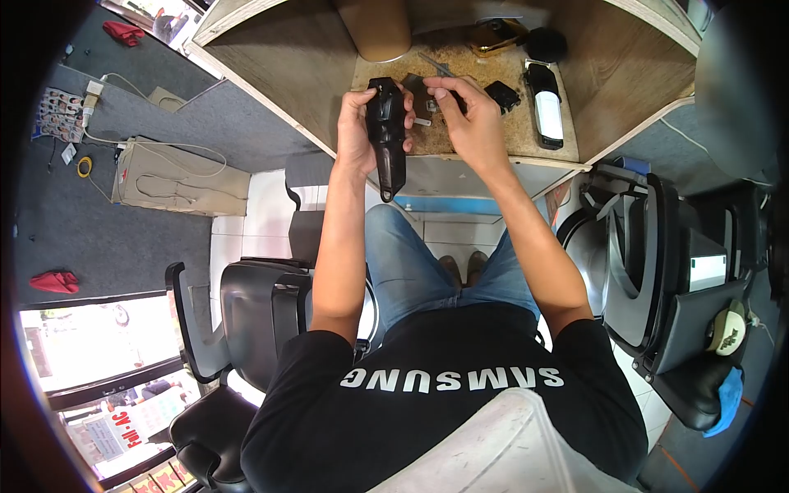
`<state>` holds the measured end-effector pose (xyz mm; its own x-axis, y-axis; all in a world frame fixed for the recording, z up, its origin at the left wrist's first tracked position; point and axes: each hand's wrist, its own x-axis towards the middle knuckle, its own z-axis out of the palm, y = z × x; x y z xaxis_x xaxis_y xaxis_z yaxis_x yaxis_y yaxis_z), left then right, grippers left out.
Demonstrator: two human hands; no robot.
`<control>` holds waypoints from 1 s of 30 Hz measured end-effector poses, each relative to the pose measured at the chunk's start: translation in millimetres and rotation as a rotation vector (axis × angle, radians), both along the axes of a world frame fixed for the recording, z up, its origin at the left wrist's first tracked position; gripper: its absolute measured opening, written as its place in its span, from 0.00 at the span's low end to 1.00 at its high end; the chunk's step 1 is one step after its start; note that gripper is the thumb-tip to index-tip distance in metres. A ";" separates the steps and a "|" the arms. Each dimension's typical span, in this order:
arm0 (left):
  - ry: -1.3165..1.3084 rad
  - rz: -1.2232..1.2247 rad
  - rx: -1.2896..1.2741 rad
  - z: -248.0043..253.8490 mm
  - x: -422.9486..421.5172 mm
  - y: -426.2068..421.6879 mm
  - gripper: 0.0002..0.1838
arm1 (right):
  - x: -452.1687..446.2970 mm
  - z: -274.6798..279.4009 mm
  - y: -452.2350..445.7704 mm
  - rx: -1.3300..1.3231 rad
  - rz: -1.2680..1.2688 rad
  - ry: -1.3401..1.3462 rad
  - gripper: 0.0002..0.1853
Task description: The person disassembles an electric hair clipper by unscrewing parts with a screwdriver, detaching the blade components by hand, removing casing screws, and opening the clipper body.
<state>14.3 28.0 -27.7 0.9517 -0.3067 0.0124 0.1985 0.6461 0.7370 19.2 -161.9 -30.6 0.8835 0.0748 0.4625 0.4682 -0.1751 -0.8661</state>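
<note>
My left hand (357, 131) is wrapped round a long black casing (387, 135), held upright above the front edge of the wooden shelf (526, 154). My right hand (472, 123) is just right of it over the shelf, thumb and fingers pinched together near a small dark piece; what they hold is too small to make out. Between the hands, small metal and white parts lie on the shelf. A black part (501, 96) lies to the right of my right hand, and beyond it lies a black and white clipper-like device (545, 107).
A brown cylinder (374, 29) stands at the back left of the shelf, with a gold and black object (496, 35) at the back. Wooden side walls flank the shelf. Black chairs (267, 316) stand on both sides of me.
</note>
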 end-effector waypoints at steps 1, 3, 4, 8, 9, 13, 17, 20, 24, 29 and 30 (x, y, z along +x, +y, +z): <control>-0.012 -0.008 -0.023 0.4 0.0 0.1 0.23 | 1.8 -1.5 0.4 0.022 -0.010 -0.039 0.12; -0.008 -0.008 -0.013 -2.8 2.2 1.2 0.23 | 0.4 0.1 -1.6 0.080 0.037 0.025 0.14; -0.005 -0.008 -0.009 -3.9 3.1 1.8 0.23 | -0.6 2.0 -2.7 0.109 0.060 0.058 0.15; 0.004 -0.035 -0.027 -3.8 4.5 2.2 0.23 | -0.7 0.6 -7.6 0.095 0.121 0.050 0.19; -0.003 -0.040 -0.025 -3.2 4.6 2.2 0.23 | -0.7 -1.1 -6.3 0.145 0.152 0.076 0.19; -0.025 -0.042 -0.017 -4.6 5.3 0.6 0.22 | -2.3 1.4 -0.8 0.303 0.199 0.101 0.22; -0.018 -0.011 0.031 -2.6 3.8 -1.4 0.22 | -0.7 -3.1 0.0 0.342 0.183 0.126 0.23; -0.031 0.012 0.090 -2.1 3.9 -3.4 0.20 | -1.7 -2.8 0.2 0.334 0.181 0.134 0.23; 0.008 0.038 0.165 -5.0 5.2 -5.4 0.18 | -3.3 -0.1 0.4 0.270 0.136 0.016 0.20; 0.062 0.072 0.262 -6.6 3.6 -7.8 0.22 | -1.5 -2.5 -0.8 0.254 0.136 -0.044 0.19; 0.040 0.065 0.265 -3.2 1.5 -9.2 0.23 | -3.9 -0.8 -1.7 0.266 0.175 -0.006 0.19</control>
<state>15.8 18.8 -30.9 0.9676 -0.2330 -0.0978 0.1954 0.4444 0.8743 15.3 -163.7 -31.4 0.8653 0.1010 0.4910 0.4761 0.1413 -0.8680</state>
